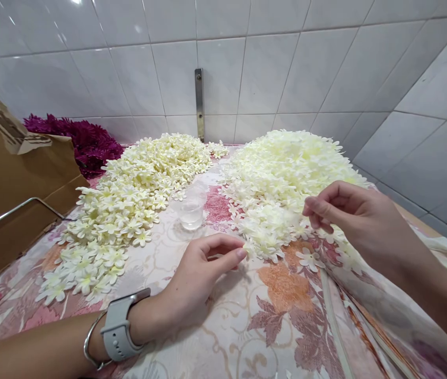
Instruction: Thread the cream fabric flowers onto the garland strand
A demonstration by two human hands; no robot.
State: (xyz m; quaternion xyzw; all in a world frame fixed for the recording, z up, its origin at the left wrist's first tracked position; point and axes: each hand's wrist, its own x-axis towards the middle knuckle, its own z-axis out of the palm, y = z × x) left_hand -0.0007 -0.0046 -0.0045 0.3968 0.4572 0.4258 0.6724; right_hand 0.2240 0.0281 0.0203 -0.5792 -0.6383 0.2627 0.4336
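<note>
Two heaps of small cream artificial flowers lie on a floral tablecloth [223,326]. The left heap [129,205] stretches toward the wall. The right heap [282,184] is taller. My left hand [200,279], with a grey watch and a bangle on the wrist, rests on the cloth, its thumb and forefinger pinched together at the near edge of the right heap. My right hand [349,216] hovers over that heap's right side with fingertips pressed together. What either pinch holds is too small to make out.
A small clear cup [192,213] stands between the heaps. A cardboard box [6,179] with a metal bar sits at the left, dark purple flowers [85,139] behind it. White tiled walls close the back and right side.
</note>
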